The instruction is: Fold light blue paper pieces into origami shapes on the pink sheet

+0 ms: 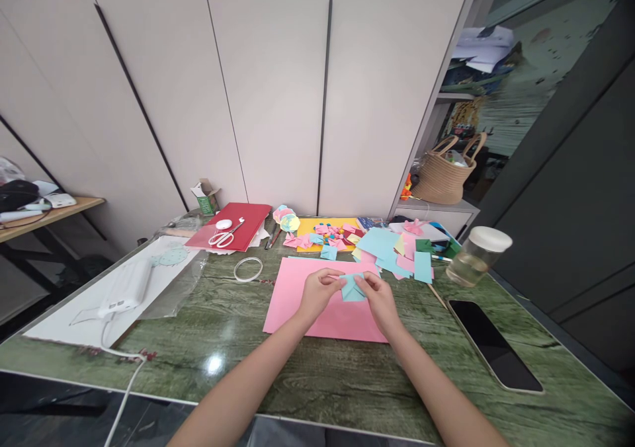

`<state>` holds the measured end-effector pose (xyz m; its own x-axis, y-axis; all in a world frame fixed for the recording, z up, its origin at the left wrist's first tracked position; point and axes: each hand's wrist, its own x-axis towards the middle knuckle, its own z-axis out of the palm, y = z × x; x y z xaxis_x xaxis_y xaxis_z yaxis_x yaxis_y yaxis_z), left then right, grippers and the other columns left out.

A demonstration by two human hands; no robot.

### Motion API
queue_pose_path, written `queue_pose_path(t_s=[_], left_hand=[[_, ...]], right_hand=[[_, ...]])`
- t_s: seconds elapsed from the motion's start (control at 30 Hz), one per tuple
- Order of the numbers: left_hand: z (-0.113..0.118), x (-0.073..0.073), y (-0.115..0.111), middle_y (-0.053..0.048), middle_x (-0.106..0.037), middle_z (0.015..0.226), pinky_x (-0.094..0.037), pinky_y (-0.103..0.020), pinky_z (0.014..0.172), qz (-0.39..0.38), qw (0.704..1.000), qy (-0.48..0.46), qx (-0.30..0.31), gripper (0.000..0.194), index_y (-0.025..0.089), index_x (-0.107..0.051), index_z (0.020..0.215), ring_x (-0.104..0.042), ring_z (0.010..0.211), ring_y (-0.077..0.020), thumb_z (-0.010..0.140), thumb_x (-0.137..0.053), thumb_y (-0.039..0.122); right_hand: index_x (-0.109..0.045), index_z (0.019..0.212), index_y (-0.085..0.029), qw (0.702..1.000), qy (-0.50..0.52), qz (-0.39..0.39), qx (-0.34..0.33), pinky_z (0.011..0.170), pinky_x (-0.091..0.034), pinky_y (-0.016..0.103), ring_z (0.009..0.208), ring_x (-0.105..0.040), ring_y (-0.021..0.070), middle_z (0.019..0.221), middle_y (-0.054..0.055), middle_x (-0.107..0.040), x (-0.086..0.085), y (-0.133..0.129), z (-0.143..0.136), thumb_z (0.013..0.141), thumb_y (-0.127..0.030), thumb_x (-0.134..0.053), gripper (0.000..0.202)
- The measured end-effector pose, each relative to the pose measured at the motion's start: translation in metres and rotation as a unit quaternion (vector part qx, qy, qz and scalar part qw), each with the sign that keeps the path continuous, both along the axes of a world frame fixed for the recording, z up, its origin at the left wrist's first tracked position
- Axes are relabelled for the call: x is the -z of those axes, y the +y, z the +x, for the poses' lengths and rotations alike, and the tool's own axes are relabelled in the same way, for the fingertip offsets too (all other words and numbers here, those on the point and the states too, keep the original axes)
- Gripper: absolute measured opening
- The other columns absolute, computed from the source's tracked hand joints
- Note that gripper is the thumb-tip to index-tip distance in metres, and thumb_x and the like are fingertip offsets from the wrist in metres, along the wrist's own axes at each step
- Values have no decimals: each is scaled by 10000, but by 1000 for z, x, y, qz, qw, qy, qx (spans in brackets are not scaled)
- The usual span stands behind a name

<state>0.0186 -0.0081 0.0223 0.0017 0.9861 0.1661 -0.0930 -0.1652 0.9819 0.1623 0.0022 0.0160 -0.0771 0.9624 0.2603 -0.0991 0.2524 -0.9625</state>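
Note:
A small piece of folded light-blue paper [352, 293] is held between my two hands, above a pink sheet of paper [292, 301]. My left hand [319, 293] pinches its left edge between thumb and fingers. On the other side my right hand [378, 295] grips the upper right part, its thumb pressed on the front. Crease lines show on the folded paper. Just beyond the pink sheet lies another small light-blue folded piece [328, 252]. Pink and blue folded pieces [297, 241] are scattered behind it.
Loose coloured sheets [381, 243] lie at the back right, near a lidded jar [476, 258] and a phone [493, 344]. Scissors [223, 237] rest on a red folder [253, 219]. A roll of tape [248, 270] and a white power bank [127, 287] with a cable are at left.

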Motion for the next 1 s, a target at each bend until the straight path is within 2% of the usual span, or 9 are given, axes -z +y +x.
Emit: queue_pose_path(t_s=[0.1, 0.37, 0.57, 0.73, 0.83, 1.0], left_hand=[[1, 1, 0, -52, -646, 672, -442, -241, 578, 5, 1000, 14, -2, 273, 139, -619, 814, -590, 634, -156, 619, -636, 330], [0, 1, 0, -59, -649, 705, -441, -235, 586, 10, 1000, 27, 1, 281, 140, -619, 826, -593, 657, -159, 629, -626, 340], [1, 2, 0, -58, -648, 680, -435, -235, 569, 14, 999, 34, 0, 293, 137, -622, 824, -590, 638, -160, 622, -629, 349], [0, 1, 1, -56, -651, 687, -444, -241, 591, 9, 1000, 23, -2, 288, 140, -623, 824, -596, 652, -162, 623, -628, 345], [0, 1, 1, -60, -650, 704, -448, -243, 588, 9, 1000, 21, -6, 291, 138, -621, 830, -596, 653, -163, 625, -627, 345], [-1, 2, 1, -63, -648, 714, -450, -246, 595, 9, 1000, 27, -2, 299, 137, -616, 842, -594, 660, -163, 630, -623, 347]], right_hand=[[-546, 647, -170, 1000, -1, 6, 5, 499, -299, 221, 538, -374, 99, 584, -26, -443, -1, 0, 1, 707, -368, -552, 208], [-550, 648, -175, 999, -14, 9, 37, 535, -317, 228, 575, -393, 120, 604, -6, -473, 1, 2, 3, 703, -402, -533, 234], [-544, 606, -170, 998, -24, 8, 49, 517, -312, 229, 544, -373, 117, 554, -10, -440, 2, 2, 4, 693, -427, -530, 272], [-547, 672, -172, 1000, 5, -8, 3, 538, -330, 226, 584, -401, 122, 618, 1, -467, -1, 0, 2, 730, -402, -494, 243], [-513, 645, -169, 999, 21, -12, -25, 512, -303, 215, 552, -362, 100, 594, -21, -409, 0, 0, 0, 730, -352, -519, 202], [-419, 539, -169, 1000, 5, -1, -3, 459, -223, 210, 500, -272, 79, 533, -51, -284, 3, 1, 1, 707, -311, -556, 260]])
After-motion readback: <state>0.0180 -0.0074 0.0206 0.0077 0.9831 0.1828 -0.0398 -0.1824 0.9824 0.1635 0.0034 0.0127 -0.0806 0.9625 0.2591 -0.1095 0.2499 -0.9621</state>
